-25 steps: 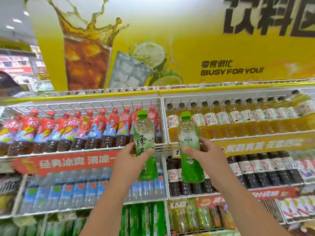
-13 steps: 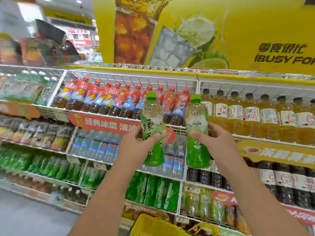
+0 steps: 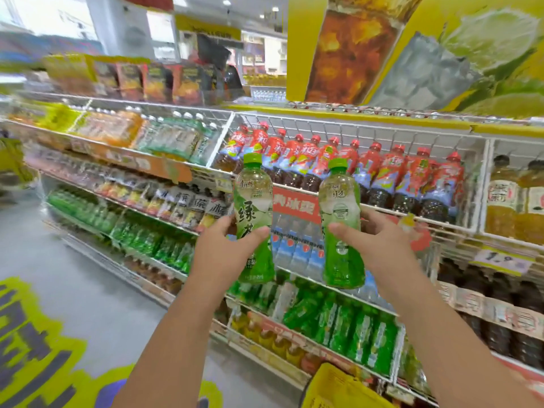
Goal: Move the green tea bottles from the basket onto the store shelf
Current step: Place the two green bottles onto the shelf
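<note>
While view has swung left since 0.5 s ago, left hand (image 3: pixel 219 250) still grips one green tea bottle (image 3: pixel 254 219) upright, right hand (image 3: pixel 379 241) another bottle (image 3: pixel 341 225), both before shelf (image 3: pixel 338 201).

White wire store shelf (image 3: pixel 347 203) with red-capped tea bottles (image 3: pixel 382 175) above, green bottles (image 3: pixel 338 322) below.

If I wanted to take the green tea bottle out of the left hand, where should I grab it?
Probably the clear upper part of the left green tea bottle, just below its green cap, coming from the left or from above. The left hand grips the middle, with its thumb across the label, so that part is taken. The bottle stands nearly upright, and its top is free and narrower.
</note>
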A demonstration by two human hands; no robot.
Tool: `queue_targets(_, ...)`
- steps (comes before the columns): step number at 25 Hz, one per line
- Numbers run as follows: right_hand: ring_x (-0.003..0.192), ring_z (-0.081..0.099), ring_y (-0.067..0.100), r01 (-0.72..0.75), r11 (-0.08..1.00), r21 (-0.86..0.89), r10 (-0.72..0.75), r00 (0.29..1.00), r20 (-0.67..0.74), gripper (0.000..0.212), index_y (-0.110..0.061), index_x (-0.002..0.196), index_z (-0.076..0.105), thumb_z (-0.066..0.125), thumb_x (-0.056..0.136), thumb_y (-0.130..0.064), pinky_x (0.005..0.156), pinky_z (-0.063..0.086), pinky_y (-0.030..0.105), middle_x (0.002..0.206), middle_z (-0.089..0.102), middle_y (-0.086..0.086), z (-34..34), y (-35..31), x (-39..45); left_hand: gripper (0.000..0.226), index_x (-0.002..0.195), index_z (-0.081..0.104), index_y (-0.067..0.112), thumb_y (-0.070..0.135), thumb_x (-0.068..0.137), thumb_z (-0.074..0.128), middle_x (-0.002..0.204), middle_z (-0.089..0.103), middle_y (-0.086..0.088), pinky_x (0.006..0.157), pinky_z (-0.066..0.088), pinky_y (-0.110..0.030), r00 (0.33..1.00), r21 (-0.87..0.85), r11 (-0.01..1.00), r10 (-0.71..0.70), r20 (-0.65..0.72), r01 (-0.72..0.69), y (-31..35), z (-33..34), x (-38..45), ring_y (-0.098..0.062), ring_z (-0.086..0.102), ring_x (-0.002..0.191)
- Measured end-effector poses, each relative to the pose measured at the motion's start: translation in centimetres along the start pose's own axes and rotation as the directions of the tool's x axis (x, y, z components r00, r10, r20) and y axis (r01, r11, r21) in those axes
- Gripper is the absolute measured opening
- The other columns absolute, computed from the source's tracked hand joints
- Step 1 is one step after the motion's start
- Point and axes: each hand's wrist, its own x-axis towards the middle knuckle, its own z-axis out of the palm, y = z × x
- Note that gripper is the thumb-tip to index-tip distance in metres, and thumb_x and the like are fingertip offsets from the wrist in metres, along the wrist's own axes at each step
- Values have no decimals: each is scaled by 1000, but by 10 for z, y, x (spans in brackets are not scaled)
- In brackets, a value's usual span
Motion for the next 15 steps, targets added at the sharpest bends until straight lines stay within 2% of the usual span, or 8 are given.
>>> queue_targets(3,90,78,17,0,999,36,-1,999,42,42,-24,120,75,88,80,-27,77,60,38,99,81,-5,89,-4,0,70,141,56,20,55,83,76,128,63,10,88,45,-29,999,20,1000,21,-31,-21,-28,-79,20,-13,59,111)
queue_targets(5,90,78,17,-7,998,55,3,997,76,43,-24,121,74,88,81,-27,76,61,38,100,81,-4,143,-9,-2,79,148,49,18,55,84,75,119,57,17,85,44,-26,996,20,999,41,-76,-40,-45,-130,34,-9,55,101)
queue_targets(7,88,78,14,-12,998,63,4,992,125,38,-27,119,74,87,82,-27,73,62,37,99,81,-7,197,-16,-5,83,147,51,20,61,79,76,122,56,15,95,47,-32,994,24,999,24,-106,-22,-63,-181,44,-12,56,108)
queue_targets(9,84,78,10,-15,998,61,4,985,174,36,-31,118,74,86,84,-28,69,61,34,96,81,-10,243,-23,-7,91,148,52,21,66,73,76,138,59,8,104,50,-44,990,35,999,7,-142,-2,-76,-222,52,-18,57,123)
queue_targets(10,84,78,10,-20,998,57,9,981,193,38,-32,119,73,87,83,-30,69,61,34,97,80,-11,264,-27,-6,91,146,54,22,67,71,77,139,60,8,105,50,-47,988,29,1000,-2,-156,6,-82,-240,56,-18,58,125)
queue_targets(12,87,78,13,-37,998,55,24,975,223,43,-32,121,72,88,81,-32,74,64,41,99,80,-11,306,-33,1,84,135,62,24,69,65,76,129,66,9,98,55,-45,981,9,999,-37,-189,39,-97,-274,70,-17,63,117)
queue_targets(14,89,78,12,-42,998,52,28,967,252,42,-33,119,73,88,81,-32,78,63,42,98,80,-12,342,-37,12,62,122,65,26,60,72,80,120,67,12,92,55,-38,975,-29,997,-75,-210,70,-113,-300,84,-14,64,111)
queue_targets(15,87,78,11,-45,998,54,29,963,266,39,-33,117,73,88,81,-31,78,62,40,96,80,-14,359,-37,19,54,121,65,28,55,76,81,118,66,14,89,54,-34,973,-49,996,-88,-215,79,-121,-310,93,-11,64,109)
